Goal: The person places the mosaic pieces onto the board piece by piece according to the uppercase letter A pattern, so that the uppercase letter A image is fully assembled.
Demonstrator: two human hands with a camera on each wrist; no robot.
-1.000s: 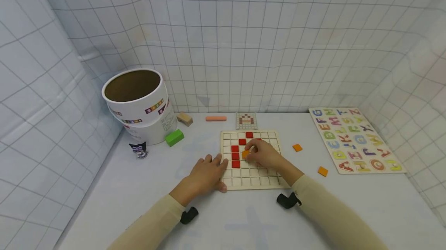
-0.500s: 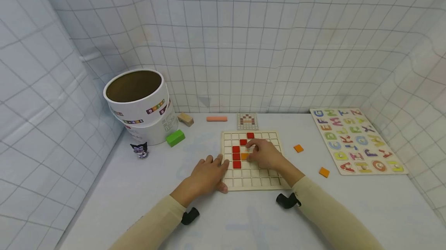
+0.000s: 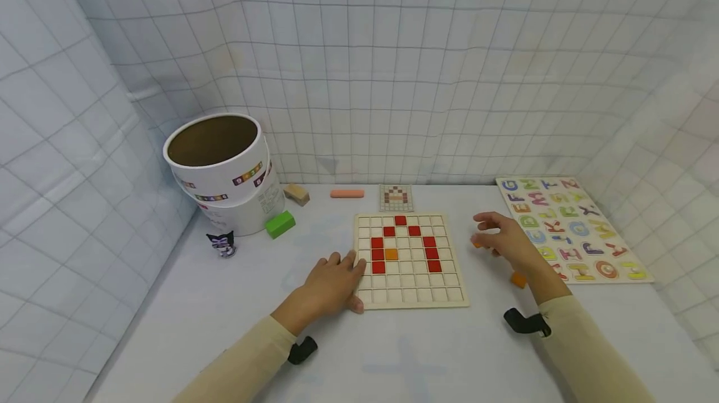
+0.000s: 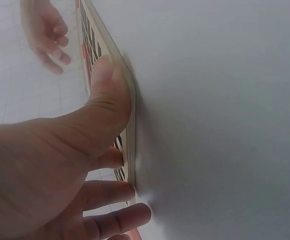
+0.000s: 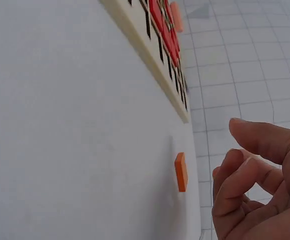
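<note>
A wooden grid board [image 3: 412,305] lies on the table with several red square tiles [image 3: 379,267] forming a peaked arch. One orange tile [image 3: 391,254] sits inside, beside the left red column. My left hand [image 3: 331,284] rests at the board's left edge, thumb near the front corner; in the left wrist view the thumb [image 4: 107,95] lies along the rim. Off the board's right side, my right hand [image 3: 505,241] hovers with loosely bent fingers over a loose orange tile [image 3: 477,244], partly hidden by them. Another orange tile [image 3: 518,279] lies below that wrist.
A small pattern card [image 3: 396,198] and a salmon-coloured stick [image 3: 347,193] lie behind the board. At left stand a white bucket [image 3: 238,197], a green block [image 3: 280,224], a wooden block [image 3: 296,194] and a small figurine [image 3: 222,244]. An alphabet board [image 3: 567,228] lies right.
My right hand has let go of the orange tile on the grid and moved right to the loose orange tile, uncovering the right red column. My left hand stays at the board's edge.
</note>
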